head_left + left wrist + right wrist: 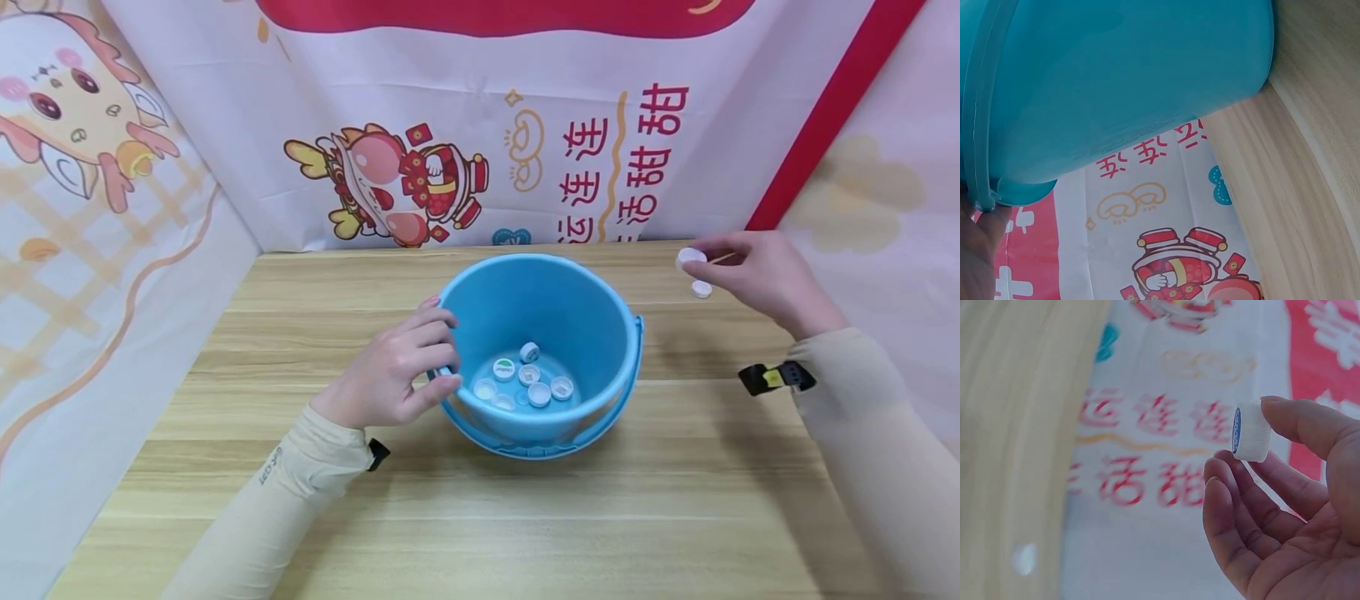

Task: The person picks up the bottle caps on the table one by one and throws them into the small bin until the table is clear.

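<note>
A blue bucket (540, 287) stands on the wooden table, its handle lowered against the near side. Several white bottle caps (538, 394) lie scattered over its bottom. My left hand (401, 367) grips the bucket's left rim, fingers over the edge; the left wrist view shows the bucket's outer wall (1141, 75) and part of the hand (979, 250). At the table's far right, my right hand (765, 271) pinches a white bottle cap (1252, 432) with ribbed sides and a blue-printed top between thumb and fingers. Just below it another white cap (701, 289) lies on the table.
A printed cloth (465, 100) with cartoon figures and red characters hangs behind the table's back edge. More cloth (97, 250) lines the left side, and a pale cloth (885, 275) the right. Wooden tabletop (585, 525) extends around the bucket.
</note>
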Demonstrator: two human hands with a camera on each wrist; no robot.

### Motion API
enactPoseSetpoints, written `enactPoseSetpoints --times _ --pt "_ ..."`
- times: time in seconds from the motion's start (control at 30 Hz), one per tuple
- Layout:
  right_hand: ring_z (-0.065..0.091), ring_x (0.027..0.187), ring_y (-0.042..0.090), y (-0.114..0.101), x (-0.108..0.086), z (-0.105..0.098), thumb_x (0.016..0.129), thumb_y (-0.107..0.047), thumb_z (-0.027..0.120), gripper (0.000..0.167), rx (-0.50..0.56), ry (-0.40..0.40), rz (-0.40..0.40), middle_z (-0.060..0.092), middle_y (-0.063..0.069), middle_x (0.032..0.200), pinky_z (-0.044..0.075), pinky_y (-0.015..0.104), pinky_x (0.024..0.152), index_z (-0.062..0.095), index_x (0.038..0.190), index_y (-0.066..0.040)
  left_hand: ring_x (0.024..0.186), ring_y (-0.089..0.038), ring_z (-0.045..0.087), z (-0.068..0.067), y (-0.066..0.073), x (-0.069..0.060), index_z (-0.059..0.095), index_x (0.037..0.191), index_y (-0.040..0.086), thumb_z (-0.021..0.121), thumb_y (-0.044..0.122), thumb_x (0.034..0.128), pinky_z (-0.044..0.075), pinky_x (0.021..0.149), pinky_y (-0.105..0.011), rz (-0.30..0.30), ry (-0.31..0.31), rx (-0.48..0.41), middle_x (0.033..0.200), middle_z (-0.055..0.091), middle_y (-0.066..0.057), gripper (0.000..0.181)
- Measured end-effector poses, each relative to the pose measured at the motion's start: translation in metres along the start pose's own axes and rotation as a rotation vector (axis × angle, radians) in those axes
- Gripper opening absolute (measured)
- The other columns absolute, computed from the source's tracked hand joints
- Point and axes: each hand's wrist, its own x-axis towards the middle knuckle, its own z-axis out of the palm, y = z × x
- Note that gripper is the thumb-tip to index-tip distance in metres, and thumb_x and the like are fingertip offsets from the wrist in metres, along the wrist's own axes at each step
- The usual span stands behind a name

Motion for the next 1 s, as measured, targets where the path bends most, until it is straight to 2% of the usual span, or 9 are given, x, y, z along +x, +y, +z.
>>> enactPoseSetpoints --times 0.27,0.43,0.5,0.63,0.77,1.0 --pt "0.066 0.091 0.024 -0.057 -0.027 -0.007 0.083 -0.054 0.074 0.060 0.042 0.031 -0.114 0.069 0.009 0.111 0.055 0.022 0.063 0.066 0.130 -0.018 0.110 -0.025 0.055 -0.004 -0.001 0.003 0.067 0.088 0.010 0.043 0.047 0.1026 0.032 0.113 -0.052 0.006 -0.048 0.012 0.093 0.064 -0.003 0.047" --pt "0.065 0.091 0.023 -0.091 -0.040 -0.004 0.085 -0.047 0.075 0.053 0.049 0.024 -0.211 0.069 0.007 0.110 0.054 0.017 0.066 0.067 0.129 -0.018 0.114 -0.025 0.055 -0.011 0.002 0.005 0.068 0.099 0.011 0.045 0.051 0.1012 0.034 0.112 -0.051 -0.034 -0.100 0.021 0.104 0.066 -0.004 0.047" --pt "0.065 0.092 0.023 -0.103 -0.045 -0.002 0.085 -0.046 0.075 0.053 0.042 0.018 -0.237 0.069 0.007 0.110 0.054 0.019 0.067 0.067 0.129 -0.017 0.116 -0.026 0.055 -0.014 0.006 0.006 0.068 0.102 0.010 0.046 0.052 0.1006 0.034 0.111 -0.051 -0.046 -0.107 0.026 0.107 0.067 -0.004 0.048" --pt "0.064 0.090 0.021 -0.123 -0.050 0.004 0.086 -0.038 0.077 0.047 0.049 0.005 -0.304 0.069 0.005 0.107 0.054 0.020 0.069 0.068 0.127 -0.016 0.116 -0.028 0.056 -0.018 0.016 0.007 0.071 0.105 0.010 0.047 0.051 0.1009 0.033 0.111 -0.056 -0.013 -0.095 0.059 0.106 0.068 -0.005 0.048" --pt "0.064 0.088 0.020 -0.139 -0.054 0.010 0.086 -0.030 0.079 0.041 0.091 -0.007 -0.383 0.070 0.005 0.104 0.054 0.017 0.069 0.070 0.122 -0.014 0.111 -0.026 0.058 -0.017 0.027 0.006 0.075 0.106 0.013 0.054 0.045 0.1000 0.030 0.109 -0.062 0.031 -0.091 0.065 0.104 0.069 -0.005 0.039" --pt "0.064 0.089 0.018 -0.156 -0.057 0.024 0.085 -0.027 0.079 0.039 0.136 -0.060 -0.461 0.070 0.002 0.103 0.056 0.025 0.074 0.071 0.121 -0.013 0.101 -0.022 0.063 -0.017 0.033 0.002 0.077 0.109 0.014 0.072 0.032 0.0918 0.030 0.106 -0.065 0.021 -0.059 -0.003 0.099 0.069 -0.004 0.026"
